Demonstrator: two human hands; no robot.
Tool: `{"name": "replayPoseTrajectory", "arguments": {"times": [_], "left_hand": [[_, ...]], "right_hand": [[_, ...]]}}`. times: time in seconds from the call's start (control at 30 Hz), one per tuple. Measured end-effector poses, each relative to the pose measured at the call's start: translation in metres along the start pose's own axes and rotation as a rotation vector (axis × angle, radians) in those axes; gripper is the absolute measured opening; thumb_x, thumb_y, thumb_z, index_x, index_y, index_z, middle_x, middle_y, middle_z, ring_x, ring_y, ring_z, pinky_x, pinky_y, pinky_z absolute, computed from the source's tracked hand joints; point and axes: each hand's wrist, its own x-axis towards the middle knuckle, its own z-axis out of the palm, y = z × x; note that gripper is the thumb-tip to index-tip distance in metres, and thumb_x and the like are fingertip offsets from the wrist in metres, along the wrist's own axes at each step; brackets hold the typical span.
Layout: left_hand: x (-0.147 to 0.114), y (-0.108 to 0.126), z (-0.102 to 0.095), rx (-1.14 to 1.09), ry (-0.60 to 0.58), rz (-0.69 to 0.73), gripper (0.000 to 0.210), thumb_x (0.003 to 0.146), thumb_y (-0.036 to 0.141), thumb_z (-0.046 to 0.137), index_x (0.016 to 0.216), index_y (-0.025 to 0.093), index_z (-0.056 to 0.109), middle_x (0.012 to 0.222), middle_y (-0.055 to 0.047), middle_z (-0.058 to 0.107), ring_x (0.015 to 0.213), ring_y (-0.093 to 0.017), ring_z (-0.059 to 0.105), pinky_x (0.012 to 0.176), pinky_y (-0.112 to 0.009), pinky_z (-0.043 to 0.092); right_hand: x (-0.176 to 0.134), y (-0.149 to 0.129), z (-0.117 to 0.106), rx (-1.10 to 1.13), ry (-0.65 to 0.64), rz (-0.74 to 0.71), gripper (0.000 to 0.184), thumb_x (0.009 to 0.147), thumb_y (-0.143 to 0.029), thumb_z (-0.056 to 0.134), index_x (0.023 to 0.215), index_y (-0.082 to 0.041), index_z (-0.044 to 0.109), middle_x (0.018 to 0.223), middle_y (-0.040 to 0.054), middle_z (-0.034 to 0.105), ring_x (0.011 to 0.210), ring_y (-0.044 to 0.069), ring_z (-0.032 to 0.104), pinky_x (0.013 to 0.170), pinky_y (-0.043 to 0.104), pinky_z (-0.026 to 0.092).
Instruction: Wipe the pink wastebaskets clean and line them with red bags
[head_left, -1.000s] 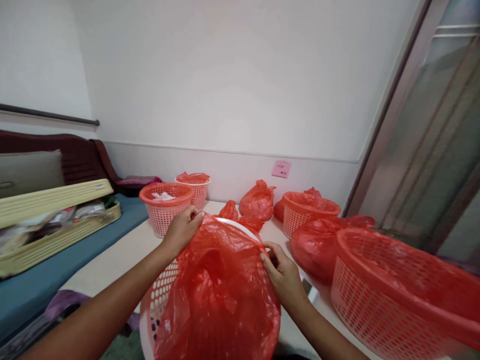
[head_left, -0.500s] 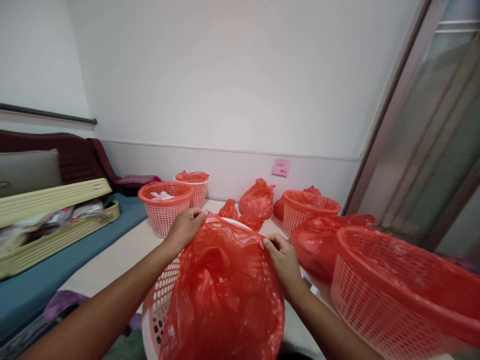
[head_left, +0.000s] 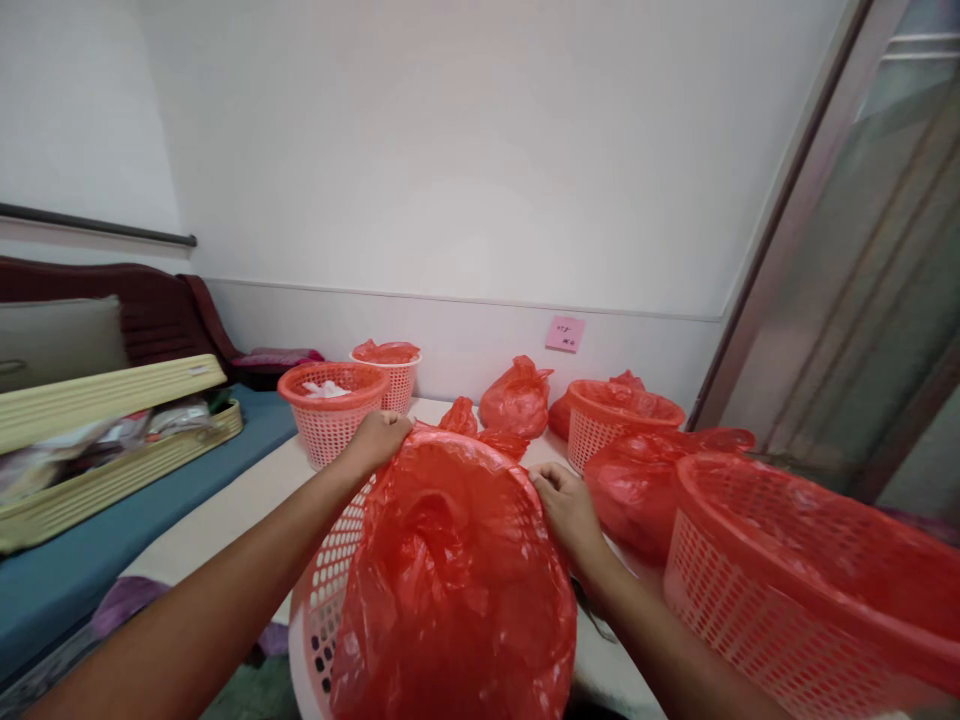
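A red plastic bag point(head_left: 457, 590) lines a white perforated basket point(head_left: 330, 590) directly in front of me, its film spread over the far rim. My left hand point(head_left: 381, 440) is closed on the bag's edge at the far left of that rim. At the far right of the rim, my right hand point(head_left: 561, 505) pinches the bag's edge between thumb and fingers. The basket's left wall shows bare through its holes. The bag's near edge runs out of the bottom of the view.
A large basket lined in red point(head_left: 810, 560) stands at right, beside a filled red bag point(head_left: 637, 490). Farther back are smaller baskets point(head_left: 337, 425) and a knotted red bag point(head_left: 516, 400). A yellow case point(head_left: 120, 470) lies on the blue surface at left. A pink note point(head_left: 565, 334) hangs on the wall.
The bag's far edge has come down over the basket's far rim, covering the white strip seen before. Both hands stay on the bag's edge.
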Motion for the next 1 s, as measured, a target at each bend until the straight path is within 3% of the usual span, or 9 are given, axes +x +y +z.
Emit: {"name": "replayPoseTrajectory", "arguments": {"times": [0.17,0.3,0.4,0.57,0.7,0.9,1.0], "left_hand": [[0.005,0.000,0.002,0.055,-0.039,-0.043,0.042,0.084,0.032,0.062,0.051,0.019,0.040,0.048,0.010,0.037,0.045,-0.007,0.036,0.048,-0.023,0.029],[0.007,0.002,0.007,0.051,-0.072,-0.044,0.040,0.085,0.031,0.061,0.052,0.018,0.042,0.049,0.009,0.041,0.046,-0.007,0.039,0.049,-0.023,0.032],[0.005,0.009,0.012,0.029,-0.106,-0.035,0.040,0.084,0.030,0.061,0.052,0.018,0.041,0.048,0.009,0.039,0.046,-0.008,0.039,0.049,-0.023,0.031],[0.000,0.016,0.013,-0.026,-0.157,-0.014,0.030,0.077,0.023,0.061,0.052,0.018,0.047,0.048,0.009,0.043,0.047,-0.008,0.040,0.050,-0.023,0.030],[-0.002,0.003,0.004,-0.115,-0.132,-0.025,0.019,0.069,0.023,0.058,0.052,0.017,0.055,0.051,0.005,0.052,0.052,-0.011,0.047,0.053,-0.025,0.035],[-0.028,-0.020,-0.024,-0.206,0.128,-0.064,0.017,0.076,0.034,0.051,0.070,0.018,0.054,0.064,0.003,0.056,0.061,-0.012,0.051,0.058,-0.024,0.042],[-0.053,-0.016,-0.034,-0.206,0.040,-0.081,0.024,0.078,0.041,0.053,0.074,0.018,0.056,0.068,0.000,0.061,0.063,-0.015,0.056,0.055,-0.025,0.045]], "right_hand": [[0.006,-0.005,-0.017,-0.128,0.043,-0.041,0.018,0.073,-0.034,0.050,0.071,-0.019,0.061,0.071,0.0035,0.064,0.068,0.020,0.057,0.067,0.033,0.044],[0.001,-0.036,-0.018,-0.311,0.135,-0.339,0.023,0.086,-0.030,0.045,0.097,-0.018,0.061,0.097,0.0092,0.063,0.091,0.023,0.057,0.081,0.036,0.044],[0.000,-0.053,-0.003,-0.504,0.036,-0.539,0.027,0.090,-0.033,0.045,0.108,-0.017,0.058,0.101,0.0119,0.062,0.096,0.025,0.056,0.084,0.038,0.043],[0.008,-0.047,0.019,-0.753,-0.152,-0.495,0.020,0.094,-0.031,0.043,0.092,-0.019,0.059,0.088,0.0076,0.064,0.078,0.021,0.058,0.066,0.030,0.039],[0.015,-0.034,0.015,-0.829,-0.137,-0.499,0.018,0.095,-0.030,0.044,0.087,-0.020,0.057,0.085,0.0054,0.063,0.077,0.020,0.058,0.066,0.029,0.035],[0.024,-0.017,0.005,-0.863,-0.106,-0.414,0.017,0.095,-0.030,0.044,0.084,-0.020,0.054,0.084,0.0037,0.063,0.074,0.019,0.057,0.063,0.028,0.032],[0.026,-0.013,0.006,-0.862,-0.105,-0.403,0.017,0.095,-0.029,0.044,0.084,-0.020,0.053,0.085,0.0037,0.063,0.077,0.018,0.057,0.065,0.028,0.032]]}}
